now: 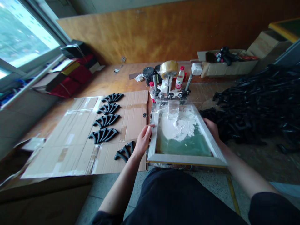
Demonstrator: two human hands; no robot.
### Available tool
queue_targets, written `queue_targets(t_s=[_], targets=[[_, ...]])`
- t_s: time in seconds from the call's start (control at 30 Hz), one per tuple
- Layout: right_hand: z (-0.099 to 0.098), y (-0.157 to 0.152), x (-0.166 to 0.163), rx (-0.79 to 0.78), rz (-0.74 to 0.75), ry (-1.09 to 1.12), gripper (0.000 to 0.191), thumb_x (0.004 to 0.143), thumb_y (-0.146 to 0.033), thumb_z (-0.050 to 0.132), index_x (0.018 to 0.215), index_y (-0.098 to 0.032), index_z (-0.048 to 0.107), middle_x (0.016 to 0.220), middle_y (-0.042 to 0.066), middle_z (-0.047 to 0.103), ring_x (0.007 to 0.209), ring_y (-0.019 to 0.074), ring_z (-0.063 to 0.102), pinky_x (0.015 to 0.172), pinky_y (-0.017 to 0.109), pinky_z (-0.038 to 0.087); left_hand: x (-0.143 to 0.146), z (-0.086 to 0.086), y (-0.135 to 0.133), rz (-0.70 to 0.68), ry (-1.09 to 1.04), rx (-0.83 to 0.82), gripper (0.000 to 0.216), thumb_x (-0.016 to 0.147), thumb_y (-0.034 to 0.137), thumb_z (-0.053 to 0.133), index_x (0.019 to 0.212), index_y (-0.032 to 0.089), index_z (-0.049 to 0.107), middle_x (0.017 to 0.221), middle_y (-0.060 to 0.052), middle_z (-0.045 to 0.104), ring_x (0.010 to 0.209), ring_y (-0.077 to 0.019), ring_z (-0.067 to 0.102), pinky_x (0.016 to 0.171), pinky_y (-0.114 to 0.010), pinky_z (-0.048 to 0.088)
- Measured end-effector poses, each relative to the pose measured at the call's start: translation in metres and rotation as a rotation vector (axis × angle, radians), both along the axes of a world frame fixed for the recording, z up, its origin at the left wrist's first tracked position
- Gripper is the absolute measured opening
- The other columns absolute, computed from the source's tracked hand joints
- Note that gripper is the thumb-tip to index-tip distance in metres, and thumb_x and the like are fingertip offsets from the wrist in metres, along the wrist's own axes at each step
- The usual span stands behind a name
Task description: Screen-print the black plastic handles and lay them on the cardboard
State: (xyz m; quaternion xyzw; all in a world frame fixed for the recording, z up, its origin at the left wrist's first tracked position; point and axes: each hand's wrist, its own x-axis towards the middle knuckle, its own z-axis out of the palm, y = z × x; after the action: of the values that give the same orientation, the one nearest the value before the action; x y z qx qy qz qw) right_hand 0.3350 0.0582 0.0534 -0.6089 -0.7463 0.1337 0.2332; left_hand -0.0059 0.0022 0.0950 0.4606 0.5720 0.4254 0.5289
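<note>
A screen printing frame [152, 150] with pale wooden sides lies in front of me, its green mesh partly covered by white ink [168, 128]. My left hand [144, 137] grips the frame's left side, index finger along the edge. On the opposite side my right hand [211, 127] holds the frame's right edge, its fingers partly hidden. A clear squeegee block [173, 109] rests in the ink at the far end, below a metal clamp bar [170, 96]. Close to my left forearm, a black curved ribbed part [124, 152] lies on flattened cardboard [131, 125].
Several similar black ribbed parts [104, 136] form a column on the cardboard. At right is a large heap of black parts [257, 106]. Behind the frame stand red-capped bottles [179, 79], a tape roll [169, 68] and a black tub [148, 75]. An open carton [225, 68] sits farther back.
</note>
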Motion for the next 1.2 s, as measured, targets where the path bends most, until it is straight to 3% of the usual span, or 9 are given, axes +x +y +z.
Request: queue_targets(t_s=[0.1,0.17,0.23,0.37,0.63,0.8,0.97,1.07,1.2], targets=[[0.017,0.027,-0.007,0.181,-0.135,0.012,0.035,0.090,-0.024,0.048,0.119,-0.014,0.064,0.124,0.016,0.061,0.109,0.0272,0.061,0.087,0.045,0.053,0.002,-0.042,-0.013,-0.009,0.096,-0.106,0.059,0.084,0.049,0.058,0.136,0.023,0.049,0.064,0.005,0.054,0.050,-0.0079,0.042,0.048,-0.018,0.031],[0.027,0.041,-0.037,0.261,-0.064,-0.031,0.052,0.083,-0.033,0.062,0.131,-0.014,0.055,0.139,0.018,0.049,0.123,0.0330,0.050,0.097,0.050,0.046,0.006,-0.063,-0.015,0.018,0.171,-0.119,0.064,0.083,0.045,0.059,0.141,0.021,0.045,0.064,0.005,0.055,0.050,-0.0081,0.043,0.050,-0.019,0.033],[0.035,0.048,-0.074,0.214,0.067,-0.125,0.057,0.078,-0.034,0.070,0.130,-0.017,0.056,0.133,0.016,0.053,0.121,0.0333,0.049,0.098,0.049,0.043,0.008,-0.075,-0.012,0.034,0.242,-0.109,0.062,0.083,0.043,0.058,0.139,0.019,0.047,0.064,0.004,0.056,0.052,-0.0090,0.046,0.052,-0.020,0.036],[0.033,0.033,-0.114,-0.033,0.230,-0.278,0.018,0.081,-0.028,0.068,0.097,-0.020,0.068,0.095,0.007,0.068,0.094,0.0239,0.059,0.079,0.034,0.046,0.005,-0.081,-0.007,0.006,0.336,-0.103,0.056,0.084,0.044,0.057,0.134,0.019,0.053,0.064,0.004,0.057,0.055,-0.0109,0.050,0.055,-0.021,0.039],[0.031,-0.015,-0.085,-0.062,0.774,-0.267,0.022,0.076,-0.008,0.058,0.087,-0.022,0.069,0.087,0.001,0.070,0.082,0.0173,0.062,0.070,0.026,0.043,0.003,-0.089,-0.008,-0.011,0.388,-0.100,0.050,0.087,0.047,0.052,0.129,0.021,0.057,0.068,0.001,0.060,0.061,-0.0134,0.054,0.058,-0.023,0.040],[0.025,-0.012,-0.095,0.020,0.581,-0.198,0.018,0.079,-0.012,0.059,0.088,-0.022,0.070,0.089,0.002,0.071,0.085,0.0188,0.064,0.070,0.027,0.045,0.003,-0.088,-0.008,0.009,0.354,-0.093,0.048,0.086,0.048,0.053,0.124,0.020,0.059,0.068,0.001,0.060,0.059,-0.0126,0.053,0.056,-0.022,0.038],[0.005,-0.034,-0.092,0.070,0.640,-0.123,0.030,0.079,-0.007,0.057,0.103,-0.021,0.069,0.102,0.004,0.071,0.089,0.0173,0.066,0.075,0.026,0.048,0.003,-0.088,-0.008,0.011,0.310,-0.108,0.050,0.085,0.049,0.054,0.125,0.019,0.058,0.065,0.002,0.058,0.055,-0.0112,0.049,0.053,-0.021,0.035],[0.020,-0.018,-0.097,0.024,0.514,-0.086,0.020,0.084,-0.022,0.064,0.104,-0.026,0.069,0.097,0.000,0.072,0.083,0.0167,0.067,0.072,0.026,0.049,0.003,-0.082,-0.008,0.001,0.274,-0.131,0.053,0.084,0.050,0.054,0.127,0.019,0.056,0.064,0.003,0.057,0.054,-0.0107,0.048,0.052,-0.020,0.034],[0.056,0.034,-0.101,0.080,0.291,-0.066,0.048,0.085,-0.033,0.066,0.132,-0.033,0.055,0.116,0.001,0.069,0.093,0.0192,0.066,0.076,0.029,0.049,0.001,-0.053,-0.008,-0.026,0.146,-0.121,0.065,0.082,0.054,0.058,0.137,0.021,0.049,0.063,0.004,0.055,0.051,-0.0094,0.044,0.050,-0.020,0.032]])
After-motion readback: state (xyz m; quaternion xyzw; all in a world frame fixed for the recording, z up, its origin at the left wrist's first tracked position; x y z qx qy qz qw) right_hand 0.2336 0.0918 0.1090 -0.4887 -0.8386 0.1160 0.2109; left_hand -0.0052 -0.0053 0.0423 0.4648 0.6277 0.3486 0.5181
